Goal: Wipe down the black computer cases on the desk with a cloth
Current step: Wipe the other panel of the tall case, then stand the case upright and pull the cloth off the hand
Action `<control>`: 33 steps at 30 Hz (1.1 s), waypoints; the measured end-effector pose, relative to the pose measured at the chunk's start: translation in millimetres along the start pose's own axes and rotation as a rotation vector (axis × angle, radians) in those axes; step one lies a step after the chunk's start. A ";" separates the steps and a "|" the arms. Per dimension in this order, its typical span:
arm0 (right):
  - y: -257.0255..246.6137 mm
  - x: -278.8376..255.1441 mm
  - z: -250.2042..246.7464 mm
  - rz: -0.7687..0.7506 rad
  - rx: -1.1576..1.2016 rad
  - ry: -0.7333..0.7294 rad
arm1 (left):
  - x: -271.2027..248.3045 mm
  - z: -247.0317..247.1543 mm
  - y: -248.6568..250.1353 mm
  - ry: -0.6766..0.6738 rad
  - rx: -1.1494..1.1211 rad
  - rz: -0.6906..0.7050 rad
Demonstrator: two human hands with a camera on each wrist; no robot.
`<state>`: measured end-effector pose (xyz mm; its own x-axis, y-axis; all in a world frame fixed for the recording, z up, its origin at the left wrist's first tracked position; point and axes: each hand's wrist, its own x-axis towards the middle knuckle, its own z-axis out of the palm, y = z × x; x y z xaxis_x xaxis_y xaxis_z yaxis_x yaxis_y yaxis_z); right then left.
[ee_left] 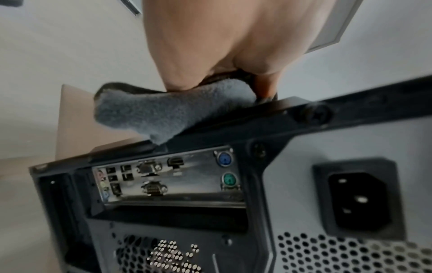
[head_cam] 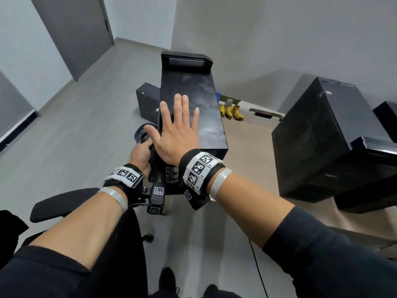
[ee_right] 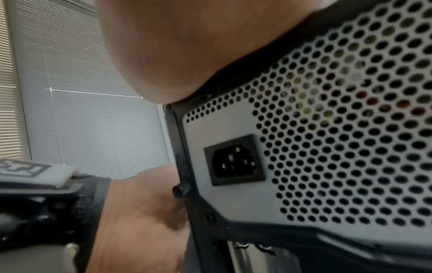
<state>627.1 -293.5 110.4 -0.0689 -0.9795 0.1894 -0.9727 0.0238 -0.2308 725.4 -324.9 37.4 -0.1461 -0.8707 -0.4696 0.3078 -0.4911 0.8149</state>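
Observation:
A tall black computer case (head_cam: 193, 91) stands at the left end of the desk (head_cam: 247, 151), with dusty streaks on its top. My right hand (head_cam: 178, 130) lies flat on that top, fingers straight and spread. My left hand (head_cam: 140, 155) grips a grey cloth (head_cam: 153, 166) against the case's left rear edge. In the left wrist view the cloth (ee_left: 173, 112) is bunched under my fingers (ee_left: 184, 73) on the edge above the rear port panel (ee_left: 168, 177). In the right wrist view my palm (ee_right: 163, 46) rests above the power socket (ee_right: 233, 160).
A second black case (head_cam: 322, 136) sits on the desk at right, and another (head_cam: 386, 119) behind it. A smaller black box (head_cam: 148, 100) stands behind the first case. Bananas (head_cam: 231, 111) lie at the desk's back. A chair armrest (head_cam: 64, 203) is by my left forearm.

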 end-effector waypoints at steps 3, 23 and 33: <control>6.4 -7.8 -8.6 -0.049 0.077 0.050 | 8.5 -5.6 -9.4 0.071 -0.008 0.017; 424.4 -146.7 -195.2 0.426 -0.241 0.340 | -78.6 119.1 -202.8 0.338 -0.026 -0.203; 457.1 -126.2 -199.2 0.372 -0.129 0.109 | -85.2 214.9 -203.3 0.180 -0.006 -0.241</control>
<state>147.1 -119.2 171.2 -0.4373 -0.8727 0.2170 -0.8965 0.4038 -0.1825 473.2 -156.4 -15.2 -0.0466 -0.7102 -0.7024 0.2902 -0.6825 0.6708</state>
